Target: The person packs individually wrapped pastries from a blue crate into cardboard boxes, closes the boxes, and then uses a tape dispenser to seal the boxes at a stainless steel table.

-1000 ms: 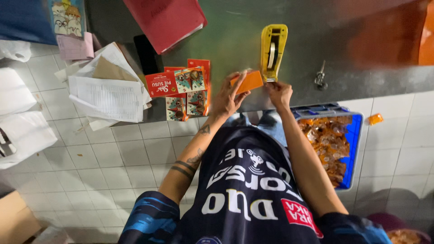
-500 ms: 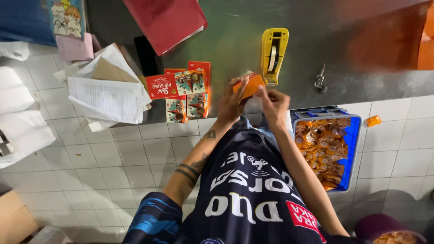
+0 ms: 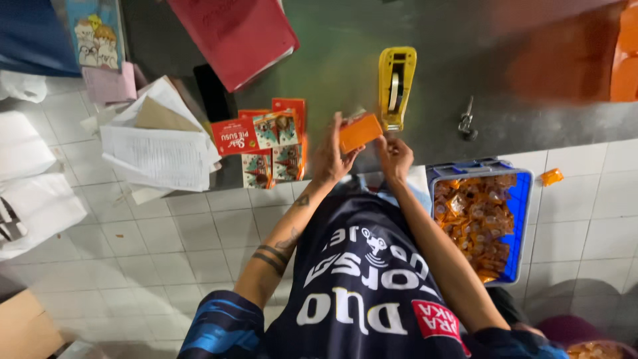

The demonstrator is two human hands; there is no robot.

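My left hand [image 3: 332, 158] holds a small orange box [image 3: 361, 131] up above the dark counter edge. The fingers of my right hand [image 3: 395, 157] are pinched at the box's right lower corner. A yellow tape dispenser [image 3: 397, 86] stands on the counter just beyond the box. Left of my left hand lies a stack of flat red printed cartons [image 3: 269, 143]. A blue crate [image 3: 522, 219] full of orange-wrapped packets sits to the right of my right forearm.
Loose papers [image 3: 159, 149], a black phone [image 3: 214, 93] and a red folder [image 3: 236, 33] lie at the left on the counter. A small metal tool [image 3: 466, 123] lies right of the dispenser. One orange packet [image 3: 551, 176] lies on the white tiles.
My right hand has left the tape dispenser and come down to the box. Both hands with the orange box have drawn back toward my body.
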